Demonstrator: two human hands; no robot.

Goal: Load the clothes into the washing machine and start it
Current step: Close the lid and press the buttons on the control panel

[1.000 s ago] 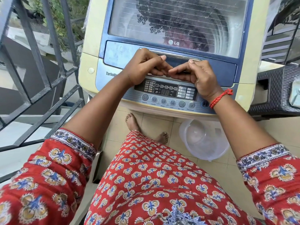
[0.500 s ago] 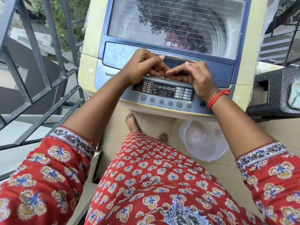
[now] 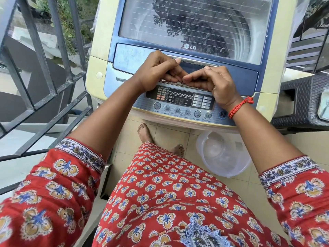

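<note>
From the head view I see the washing machine [image 3: 187, 72] right in front, its lid [image 3: 194, 20] closed, its handle bar [image 3: 194, 61] running left to right; my left hand [image 3: 158, 70] and right hand [image 3: 215, 82] sit side by side on the lid's front edge. Both grips are curled, fingertips nearly touching; what they clasp I cannot tell. The start button [image 3: 222, 114] lies nearest my right wrist.

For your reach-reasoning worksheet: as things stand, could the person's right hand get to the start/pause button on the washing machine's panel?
Probably yes. The start/pause button sits uncovered on the control panel, just beside the wrist of the right hand, with nothing lying between them.
</note>
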